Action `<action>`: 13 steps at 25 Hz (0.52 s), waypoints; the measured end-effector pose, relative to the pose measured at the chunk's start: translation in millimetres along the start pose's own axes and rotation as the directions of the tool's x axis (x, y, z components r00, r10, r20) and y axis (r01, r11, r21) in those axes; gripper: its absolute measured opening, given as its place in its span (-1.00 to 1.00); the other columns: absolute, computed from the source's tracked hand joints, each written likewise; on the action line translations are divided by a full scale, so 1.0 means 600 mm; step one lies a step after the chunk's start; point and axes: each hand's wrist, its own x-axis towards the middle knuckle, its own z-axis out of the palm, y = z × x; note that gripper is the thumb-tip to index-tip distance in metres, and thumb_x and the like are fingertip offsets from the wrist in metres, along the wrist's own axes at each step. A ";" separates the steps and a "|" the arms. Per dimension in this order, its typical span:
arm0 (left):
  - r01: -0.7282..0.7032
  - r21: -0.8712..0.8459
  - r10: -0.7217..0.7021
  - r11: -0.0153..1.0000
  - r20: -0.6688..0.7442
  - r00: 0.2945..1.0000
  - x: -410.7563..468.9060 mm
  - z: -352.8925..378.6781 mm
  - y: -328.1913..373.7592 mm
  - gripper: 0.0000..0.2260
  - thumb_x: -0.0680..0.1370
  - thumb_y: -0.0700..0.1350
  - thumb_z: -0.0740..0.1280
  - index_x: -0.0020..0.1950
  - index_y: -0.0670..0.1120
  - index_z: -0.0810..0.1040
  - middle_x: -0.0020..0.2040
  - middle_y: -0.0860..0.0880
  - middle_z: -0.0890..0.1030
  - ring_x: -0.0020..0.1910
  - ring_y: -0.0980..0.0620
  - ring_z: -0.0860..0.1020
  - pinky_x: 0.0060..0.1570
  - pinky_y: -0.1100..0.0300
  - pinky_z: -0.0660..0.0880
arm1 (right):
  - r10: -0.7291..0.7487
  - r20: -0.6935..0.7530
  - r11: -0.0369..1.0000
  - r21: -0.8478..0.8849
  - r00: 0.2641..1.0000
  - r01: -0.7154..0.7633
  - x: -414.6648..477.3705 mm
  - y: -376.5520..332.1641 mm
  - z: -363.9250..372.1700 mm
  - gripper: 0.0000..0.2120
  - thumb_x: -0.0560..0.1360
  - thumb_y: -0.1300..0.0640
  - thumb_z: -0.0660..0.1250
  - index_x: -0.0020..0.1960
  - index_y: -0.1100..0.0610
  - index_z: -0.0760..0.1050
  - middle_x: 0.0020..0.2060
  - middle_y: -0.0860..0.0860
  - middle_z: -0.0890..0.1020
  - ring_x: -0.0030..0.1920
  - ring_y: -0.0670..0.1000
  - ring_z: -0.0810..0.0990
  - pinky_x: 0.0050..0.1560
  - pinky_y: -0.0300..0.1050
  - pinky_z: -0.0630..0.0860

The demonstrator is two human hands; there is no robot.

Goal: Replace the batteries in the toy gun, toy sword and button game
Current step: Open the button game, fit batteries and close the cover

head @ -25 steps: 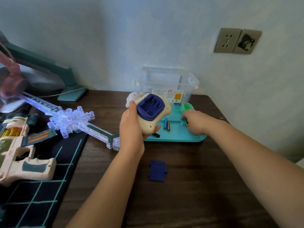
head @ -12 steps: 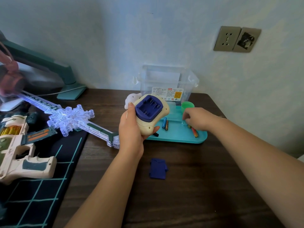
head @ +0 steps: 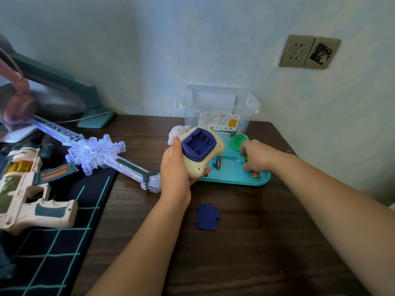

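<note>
Cream and dark-green plastic, the toy gun (head: 32,197) lies on its side at nine o'clock of the dark wooden table (head: 235,263), on a black mat (head: 64,242) with teal grid lines. At two o'clock from it the clear plastic toy sword (head: 96,152) with a snowflake guard glows blue. It lies aslant across the mat's edge, one end just beside the left hand (head: 175,174).

That hand grips the cream rounded button game (head: 198,146) from the left, thumb on its upper edge and fingers curled beneath. The game is tilted so its open navy bay and spring contacts face the camera. At five o'clock of the hand, apart from it, the flat navy battery cover (head: 207,216) lies on bare wood.

At three o'clock of the game sits a shallow teal plastic tray (head: 233,178), where a blue battery (head: 214,161) and an orange battery (head: 218,162) lie side by side. The right hand (head: 256,157) reaches over the tray's right part, fingers bent down toward its floor; whether they pinch anything I cannot tell. An orange-red battery (head: 255,174) lies at six o'clock of it, a green plastic cup (head: 239,141) at ten o'clock. A clear plastic storage box (head: 218,107) stands at twelve o'clock of the tray.
</note>
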 end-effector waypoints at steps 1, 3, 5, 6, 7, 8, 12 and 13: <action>0.007 0.005 -0.007 1.000 0.001 1.000 0.000 0.000 -0.002 -0.75 0.64 0.15 0.22 0.12 0.04 0.58 -0.01 -0.01 0.73 -0.02 -0.11 0.71 -0.21 -0.06 0.66 | 0.000 -0.011 1.000 0.006 1.000 0.000 -0.001 -0.001 0.001 -0.59 0.42 0.16 0.41 0.23 0.09 0.40 0.10 0.06 0.41 -0.08 0.05 0.54 -0.06 -0.05 0.56; 0.024 0.011 -0.024 1.000 -0.005 1.000 -0.001 0.000 -0.006 -0.73 0.64 0.16 0.22 0.15 0.03 0.58 0.02 -0.03 0.72 -0.01 -0.12 0.70 -0.23 -0.04 0.65 | -0.005 -0.025 1.000 0.020 1.000 0.005 -0.003 -0.001 0.001 -0.67 0.42 0.18 0.41 0.15 0.09 0.43 0.06 0.05 0.42 -0.09 0.05 0.54 -0.03 -0.03 0.57; 0.039 0.019 -0.039 0.999 -0.011 0.999 -0.001 0.000 -0.009 -0.71 0.63 0.17 0.22 0.17 0.02 0.58 0.03 -0.05 0.72 -0.01 -0.13 0.70 -0.23 -0.04 0.65 | -0.015 -0.018 1.000 0.021 1.000 0.015 -0.007 -0.001 0.000 -0.73 0.43 0.19 0.41 0.09 0.07 0.45 0.01 0.03 0.45 -0.12 0.01 0.53 -0.04 -0.05 0.57; 0.044 0.024 -0.043 0.999 -0.012 0.999 -0.002 0.001 -0.010 -0.70 0.63 0.17 0.22 0.18 0.01 0.57 0.05 -0.05 0.71 0.00 -0.13 0.70 -0.21 -0.05 0.65 | -0.020 -0.007 1.000 0.011 1.000 0.020 -0.009 -0.001 -0.002 -0.76 0.43 0.19 0.40 0.07 0.07 0.47 -0.02 0.02 0.48 -0.13 -0.01 0.53 -0.06 -0.08 0.56; 0.046 0.027 -0.045 0.999 -0.013 0.999 -0.001 0.001 -0.011 -0.69 0.63 0.17 0.23 0.19 0.01 0.57 0.06 -0.06 0.71 0.01 -0.14 0.70 -0.20 -0.06 0.65 | -0.024 0.009 1.000 -0.004 1.000 0.024 -0.011 -0.003 -0.005 -0.78 0.44 0.18 0.40 0.06 0.08 0.50 -0.04 0.03 0.51 -0.13 -0.01 0.53 -0.07 -0.09 0.55; 0.047 0.027 -0.046 0.999 -0.014 0.999 -0.002 0.000 -0.011 -0.69 0.63 0.18 0.23 0.20 0.01 0.56 0.07 -0.06 0.71 0.02 -0.14 0.69 -0.20 -0.06 0.65 | -0.027 0.031 0.999 -0.023 0.999 0.028 -0.014 -0.005 -0.008 -0.80 0.44 0.18 0.40 0.06 0.09 0.52 -0.05 0.03 0.55 -0.12 0.00 0.54 -0.09 -0.10 0.54; 0.053 0.020 -0.052 0.998 -0.011 0.999 -0.002 0.000 -0.011 -0.70 0.63 0.17 0.22 0.18 0.01 0.57 0.07 -0.06 0.71 0.01 -0.13 0.70 -0.22 -0.04 0.65 | -0.024 0.105 0.987 -0.158 0.994 0.041 -0.031 -0.019 -0.017 -0.77 0.45 0.14 0.37 0.10 0.11 0.53 -0.01 0.07 0.57 -0.12 0.02 0.56 -0.15 -0.15 0.53; 0.053 0.020 -0.052 0.998 -0.012 0.999 -0.002 0.000 -0.010 -0.70 0.63 0.17 0.22 0.19 0.00 0.57 0.07 -0.06 0.71 0.01 -0.13 0.70 -0.23 -0.04 0.65 | -0.028 0.106 0.976 -0.213 0.994 0.050 -0.034 -0.024 -0.014 -0.78 0.46 0.13 0.36 0.10 0.11 0.53 0.01 0.08 0.54 -0.11 0.02 0.56 -0.15 -0.15 0.52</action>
